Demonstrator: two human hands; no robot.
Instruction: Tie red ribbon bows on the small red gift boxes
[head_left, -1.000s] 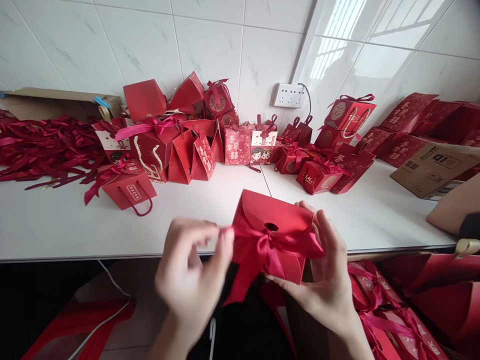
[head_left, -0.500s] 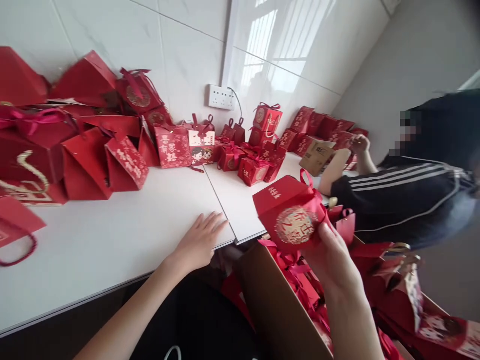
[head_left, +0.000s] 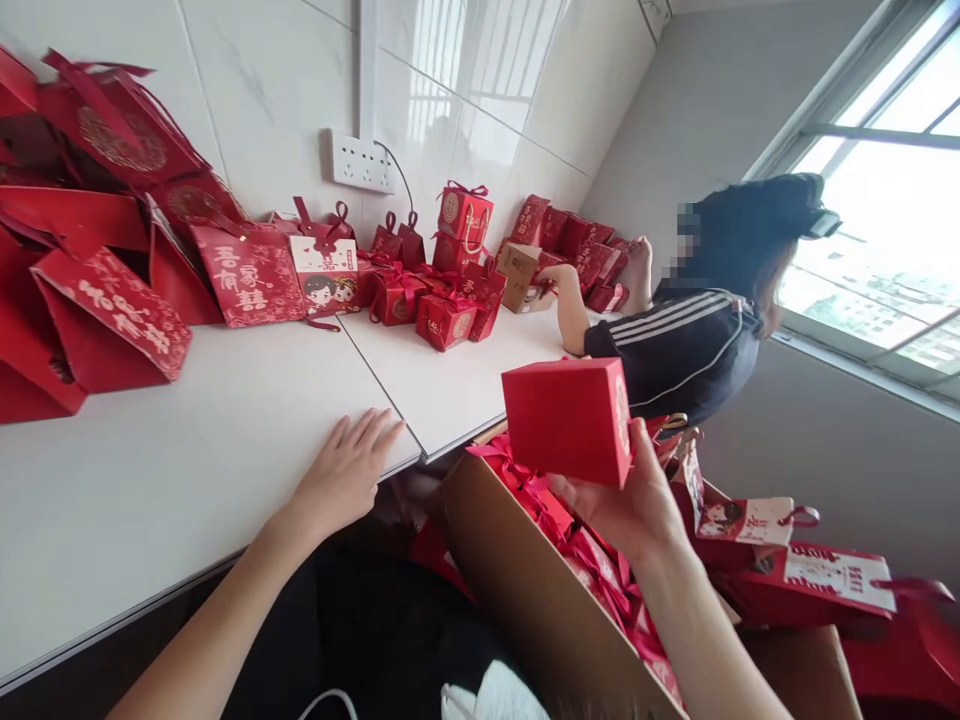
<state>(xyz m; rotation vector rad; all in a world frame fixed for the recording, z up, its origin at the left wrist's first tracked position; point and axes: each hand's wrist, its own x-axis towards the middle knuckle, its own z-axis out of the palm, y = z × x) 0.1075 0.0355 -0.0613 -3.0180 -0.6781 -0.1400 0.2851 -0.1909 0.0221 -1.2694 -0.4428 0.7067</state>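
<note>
Grasping: red box (head_left: 561, 418), right hand (head_left: 636, 510), above open carton (head_left: 517, 565) | left hand (head_left: 346, 474): loose, flat on white table (head_left: 217, 440)

1. Tiled wall (head_left: 270, 90): faced in glossy white tiles, faintly grey-veined; bright, barred window light is reflected on its right part.
2. Trunking strip (head_left: 367, 70): white, mounted vertically on the tiles.
3. Socket panel (head_left: 362, 160): white, multi-outlet, fixed at the strip's foot; a dark cable (head_left: 403, 170) is plugged in at right.
4. Tabletop (head_left: 187, 470): white, placed along the tiles, divided by a dark seam.
5. Side wall (head_left: 660, 120): finished in plain grey.
6. Window (head_left: 892, 200): grey-framed, divided by bars; hazy buildings (head_left: 877, 285) are seen outside; daylight is admitted.
</note>
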